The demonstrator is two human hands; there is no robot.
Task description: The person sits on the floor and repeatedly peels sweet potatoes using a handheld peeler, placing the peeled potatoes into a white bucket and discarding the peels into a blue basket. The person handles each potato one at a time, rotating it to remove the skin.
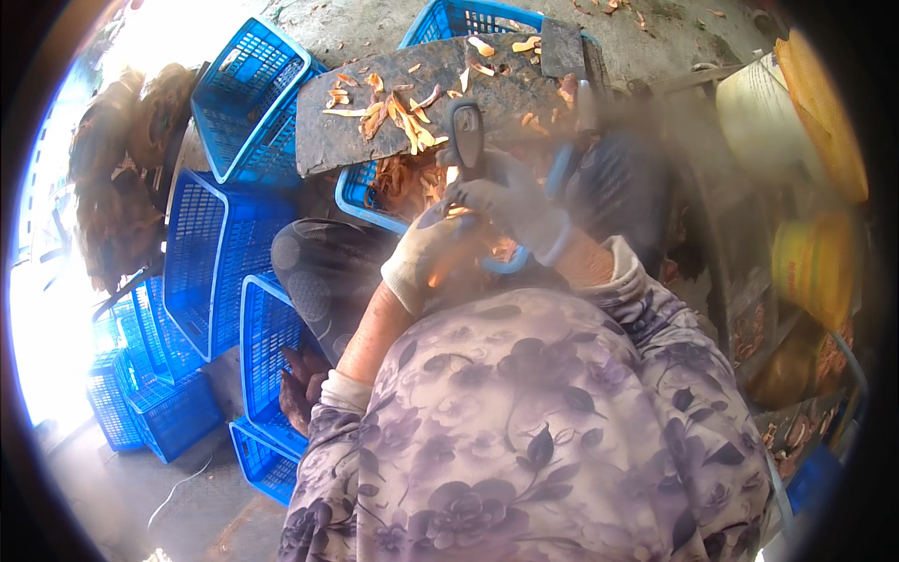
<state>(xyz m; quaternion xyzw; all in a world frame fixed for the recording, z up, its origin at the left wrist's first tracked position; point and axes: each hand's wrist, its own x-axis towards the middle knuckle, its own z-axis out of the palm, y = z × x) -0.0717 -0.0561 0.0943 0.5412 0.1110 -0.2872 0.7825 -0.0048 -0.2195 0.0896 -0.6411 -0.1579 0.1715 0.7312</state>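
My left hand (432, 242), in a pale knitted glove with a grey palm coating, curls around an orange root piece (444, 272) that is blurred and mostly hidden. Touching it at the fingertips is my right hand (516, 200), gloved too and closed on a dark grey hand tool (466, 137) with an oval loop at its upper end. The tool's working end is hidden among the fingers. Below both hands, a blue plastic basket (350, 204) holds brown and orange peelings (404, 184). Across that basket lies a dark worn board (316, 133) with orange-yellow root pieces (414, 123) scattered on it.
Blue plastic crates (225, 260) stand stacked along my left; one lower crate (263, 351) holds brown roots (303, 383). Another blue crate (449, 17) is behind the board. Brown bundles (116, 183) rise at far left. A yellow container (815, 270) and a pale sack (765, 112) are at right.
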